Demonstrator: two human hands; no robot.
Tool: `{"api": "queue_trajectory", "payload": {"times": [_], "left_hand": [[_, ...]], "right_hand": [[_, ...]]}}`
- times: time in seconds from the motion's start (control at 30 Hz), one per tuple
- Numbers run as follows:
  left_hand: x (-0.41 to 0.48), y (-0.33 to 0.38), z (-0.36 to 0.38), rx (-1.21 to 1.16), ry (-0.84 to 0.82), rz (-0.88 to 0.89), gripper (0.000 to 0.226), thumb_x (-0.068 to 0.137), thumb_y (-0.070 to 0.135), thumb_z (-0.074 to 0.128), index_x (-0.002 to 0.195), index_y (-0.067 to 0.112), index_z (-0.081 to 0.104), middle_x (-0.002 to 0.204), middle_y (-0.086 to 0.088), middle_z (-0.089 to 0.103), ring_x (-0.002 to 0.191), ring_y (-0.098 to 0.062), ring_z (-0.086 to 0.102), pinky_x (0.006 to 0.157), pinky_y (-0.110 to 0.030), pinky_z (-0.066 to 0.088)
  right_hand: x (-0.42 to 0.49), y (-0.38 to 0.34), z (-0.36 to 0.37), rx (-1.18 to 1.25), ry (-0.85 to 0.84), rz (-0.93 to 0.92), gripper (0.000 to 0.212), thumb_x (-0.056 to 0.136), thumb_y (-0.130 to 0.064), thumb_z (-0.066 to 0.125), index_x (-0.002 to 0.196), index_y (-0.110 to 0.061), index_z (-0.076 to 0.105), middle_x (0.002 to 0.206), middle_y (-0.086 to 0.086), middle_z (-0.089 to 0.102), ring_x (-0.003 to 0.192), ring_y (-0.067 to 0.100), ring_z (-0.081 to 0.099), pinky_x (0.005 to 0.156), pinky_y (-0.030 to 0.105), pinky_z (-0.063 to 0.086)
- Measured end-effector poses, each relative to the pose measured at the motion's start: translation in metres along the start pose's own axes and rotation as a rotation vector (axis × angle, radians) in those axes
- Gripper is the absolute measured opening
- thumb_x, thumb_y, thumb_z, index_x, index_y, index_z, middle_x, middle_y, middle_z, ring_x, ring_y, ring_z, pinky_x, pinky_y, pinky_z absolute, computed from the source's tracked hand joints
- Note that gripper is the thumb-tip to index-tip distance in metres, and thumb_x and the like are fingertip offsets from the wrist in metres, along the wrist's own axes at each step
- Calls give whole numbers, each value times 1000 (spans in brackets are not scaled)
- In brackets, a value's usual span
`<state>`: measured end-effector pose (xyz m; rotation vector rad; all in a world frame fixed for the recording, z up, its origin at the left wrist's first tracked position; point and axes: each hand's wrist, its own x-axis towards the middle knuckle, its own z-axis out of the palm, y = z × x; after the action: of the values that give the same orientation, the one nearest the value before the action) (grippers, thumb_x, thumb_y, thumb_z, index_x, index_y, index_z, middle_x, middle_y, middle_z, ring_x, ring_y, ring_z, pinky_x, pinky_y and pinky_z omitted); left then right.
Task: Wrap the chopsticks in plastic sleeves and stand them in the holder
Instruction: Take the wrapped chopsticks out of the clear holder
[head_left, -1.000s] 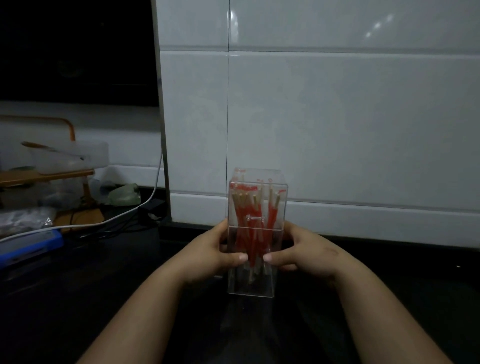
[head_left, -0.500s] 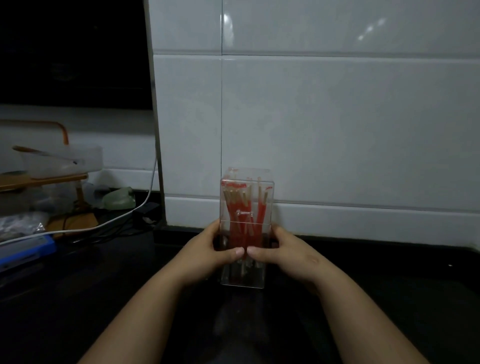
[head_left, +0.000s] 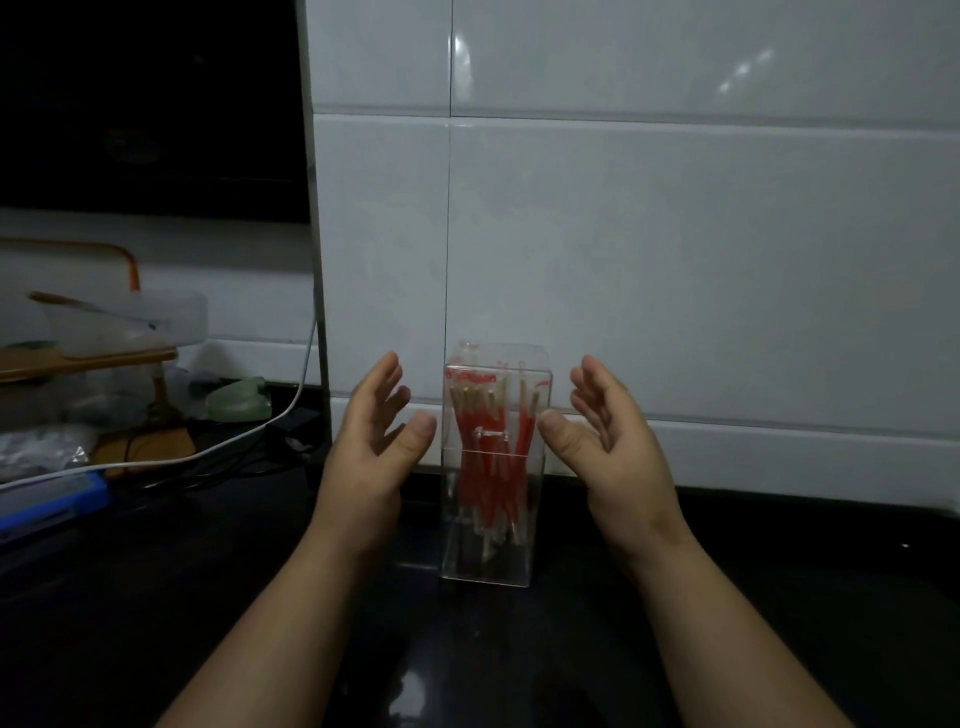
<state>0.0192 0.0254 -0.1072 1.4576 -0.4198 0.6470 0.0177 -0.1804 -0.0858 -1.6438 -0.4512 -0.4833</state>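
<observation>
Empty and spread, left hand and right hand flank the holder; draw both straight outward without nudging it.

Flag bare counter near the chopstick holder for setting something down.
Bare black countertop lies right of the right hand, up to the tiled wall. Another patch sits before the clear chopstick holder, between both forearms. Both hands are open, apart from the holder. Far left, past the left hand, is crowded: white cable, wooden rack, blue box.
</observation>
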Motion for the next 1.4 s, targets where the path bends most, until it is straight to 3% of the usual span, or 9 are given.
{"api": "queue_trajectory", "payload": {"times": [0.13, 0.33, 0.47, 0.57, 0.7, 0.93, 1.1, 1.33, 1.4], "left_hand": [[0, 4, 1, -23, 27, 38, 55, 81, 38, 62, 131, 51, 42, 139, 26, 48, 131, 1, 47, 83, -7, 48], [1, 3, 2, -9, 25, -16, 59, 79, 40, 62, 133, 48, 41, 145, 20, 46, 130, 1, 48, 85, -8, 46], [-1, -7, 6, 31, -45, -143, 79, 75, 40, 68, 145, 42, 33, 146, 16, 43, 134, -6, 44, 95, -20, 42], [-2, -20, 8, 56, -157, -301, 99, 80, 25, 79, 155, 39, 17, 159, 7, 30, 140, -17, 40, 105, -34, 41], [-4, -26, 8, 56, -349, -402, 114, 66, 27, 83, 155, 46, 14, 150, 4, 48, 127, -12, 56, 108, -43, 46], [-1, -23, 0, 178, -358, -377, 114, 51, 60, 91, 147, 56, 28, 140, 7, 54, 127, -19, 55, 106, -50, 45], [-7, -17, 6, 66, -358, -311, 120, 53, 49, 95, 144, 65, 19, 153, 11, 41, 137, -15, 45, 111, -51, 40], [-6, -4, 4, 47, -428, -288, 123, 50, 42, 97, 148, 53, 23, 140, 1, 57, 126, -26, 58, 101, -53, 49], [-6, -2, 5, 49, -445, -288, 124, 50, 42, 97, 149, 52, 23, 139, 0, 57, 125, -25, 59, 101, -54, 49]], "right_hand": [[-1, -2, 0, -21, 35, -47, 87, 69, -53, 72, 147, -35, 38, 147, -15, 44, 133, 4, 43, 110, 28, 38], [1, 2, 0, -4, 43, -32, 82, 70, -48, 76, 143, -36, 41, 145, -14, 46, 131, 5, 45, 104, 22, 40], [3, 8, 3, -28, -1, 10, 82, 80, -33, 77, 149, -33, 33, 152, -9, 39, 137, 9, 40, 112, 35, 38], [4, 20, 5, -15, -106, 109, 95, 83, -23, 77, 154, -37, 16, 160, -4, 25, 145, 14, 27, 117, 42, 30], [3, 38, 7, 31, -268, 233, 117, 65, -39, 83, 151, -51, 5, 162, -3, 23, 145, 17, 29, 116, 48, 32], [10, 37, -4, 87, -328, 162, 107, 64, -70, 77, 151, -46, 18, 153, -6, 40, 130, 17, 51, 107, 47, 45], [7, 30, -6, 177, -338, 63, 93, 75, -36, 79, 150, -40, 25, 145, -1, 50, 131, 22, 52, 108, 53, 42], [3, 12, -6, 97, -269, -83, 83, 71, -48, 77, 144, -40, 39, 140, -3, 54, 126, 21, 56, 102, 50, 48], [1, 7, -2, 122, -211, -102, 78, 70, -56, 73, 139, -37, 44, 134, -4, 59, 121, 19, 59, 94, 40, 54]]}}
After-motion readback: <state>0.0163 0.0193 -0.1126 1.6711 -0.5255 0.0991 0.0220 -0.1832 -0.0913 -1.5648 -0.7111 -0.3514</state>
